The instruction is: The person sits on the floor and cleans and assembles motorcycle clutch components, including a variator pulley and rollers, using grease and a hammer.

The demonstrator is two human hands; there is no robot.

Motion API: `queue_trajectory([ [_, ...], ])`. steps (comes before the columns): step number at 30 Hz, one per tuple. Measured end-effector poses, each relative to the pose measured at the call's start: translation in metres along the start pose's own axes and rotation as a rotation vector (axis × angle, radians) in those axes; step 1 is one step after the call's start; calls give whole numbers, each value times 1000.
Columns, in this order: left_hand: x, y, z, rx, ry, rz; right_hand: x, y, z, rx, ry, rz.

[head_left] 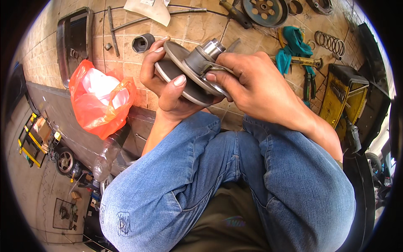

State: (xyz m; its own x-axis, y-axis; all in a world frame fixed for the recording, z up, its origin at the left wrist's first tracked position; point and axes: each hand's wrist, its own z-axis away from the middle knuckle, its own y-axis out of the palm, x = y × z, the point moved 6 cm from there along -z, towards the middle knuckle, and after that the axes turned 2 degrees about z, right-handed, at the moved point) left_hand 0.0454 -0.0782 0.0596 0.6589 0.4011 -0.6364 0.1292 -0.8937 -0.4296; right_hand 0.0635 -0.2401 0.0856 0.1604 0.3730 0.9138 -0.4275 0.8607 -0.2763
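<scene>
The tiled floor (184, 32) is spreading out beneath and beyond the metal pulley (196, 61), serving as the work surface. On the near side of the pulley, the person's denim-clad legs (300, 176) are bending, knees up, probably so that the work is staying close to the body. To the pulley's right, a yellow toolbox (337, 94) is standing, seemingly within reach; to its left, an orange plastic bag (100, 98) is slumping around pale contents.

The pulley itself is sitting in mid-air between the two hands, just beyond the knees, its discs tilting and its hub pointing up and away, which is likely leaving the hub open to the fingers. The left hand (167, 100) is grasping the discs from the pulley's left and underneath, fingers curling round the edge and thumb pressing the rim, apparently to bear the weight. The right hand (258, 80) is reaching in from the pulley's right, thumb and forefinger pinching beside the hub, the remaining fingers folding out of sight. Right of the pulley, well apart, a coil spring (330, 43) is lying. Beyond the pulley's left edge, a dark socket (143, 43) is resting nearby on the tiles.
</scene>
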Motion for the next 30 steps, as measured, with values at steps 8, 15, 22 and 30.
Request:
queue_trajectory([
  [8,2,-1,2,31,13,32,0,-2,-1,14,44,-1],
  [15,0,-2,0,47,4,-6,-2,-4,-1,5,82,-45],
  [22,0,0,1,44,1,4,-5,-4,-1,-8,88,-47],
  [30,0,0,1,50,-2,16,-4,-2,-1,-12,74,-42],
])
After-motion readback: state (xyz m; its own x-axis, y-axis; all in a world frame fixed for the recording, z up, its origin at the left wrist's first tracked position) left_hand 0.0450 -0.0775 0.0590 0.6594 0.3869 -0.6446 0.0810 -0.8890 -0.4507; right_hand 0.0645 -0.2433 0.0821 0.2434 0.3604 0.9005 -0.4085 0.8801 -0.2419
